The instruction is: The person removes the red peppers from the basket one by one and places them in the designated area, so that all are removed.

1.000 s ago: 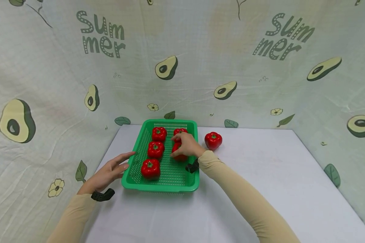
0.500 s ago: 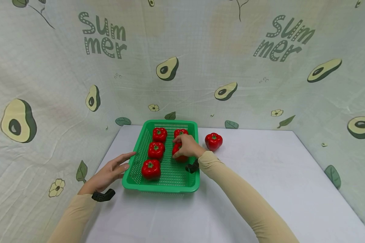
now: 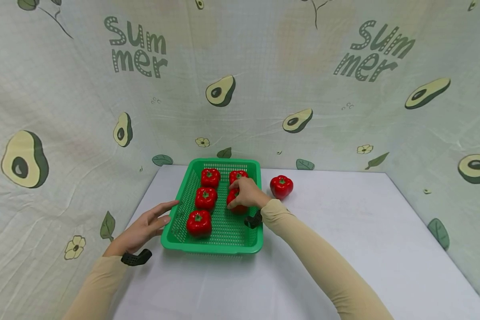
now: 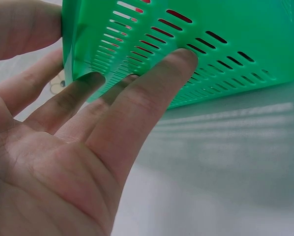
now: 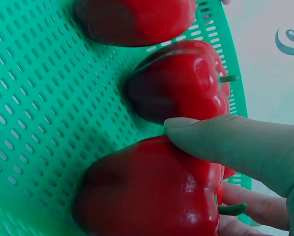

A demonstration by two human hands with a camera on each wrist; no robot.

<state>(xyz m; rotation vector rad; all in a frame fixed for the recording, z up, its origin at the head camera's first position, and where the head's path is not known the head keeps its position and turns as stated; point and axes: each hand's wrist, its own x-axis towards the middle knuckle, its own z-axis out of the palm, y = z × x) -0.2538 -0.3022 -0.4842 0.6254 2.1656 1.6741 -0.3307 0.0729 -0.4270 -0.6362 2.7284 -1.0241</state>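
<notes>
Inside the green plastic basket [image 3: 212, 249], my right hand [image 3: 246, 194] grips a red bell pepper [image 5: 147, 191] in the right-hand row. The right wrist view has the thumb along one side of this upright pepper and other fingers on its far side, near the green stem. Just behind it sits another red bell pepper [image 3: 238, 175], partly covered by the hand. My left hand [image 3: 142, 229] is at the basket's left side, fingers extended. Seen from the left wrist, its fingertips touch the slotted outer wall [image 4: 235, 29].
Down the basket's left half runs a row of three bell peppers, the nearest one [image 3: 199, 223] at the front. A loose bell pepper [image 3: 281, 186] lies on the white table [image 3: 344, 231], right of the basket. A printed cloth [image 3: 260, 53] hangs behind and around.
My right hand's fingers have closed in on the pepper within the basket. The left hand keeps its place at the basket's side; the whole head view has shifted slightly.
</notes>
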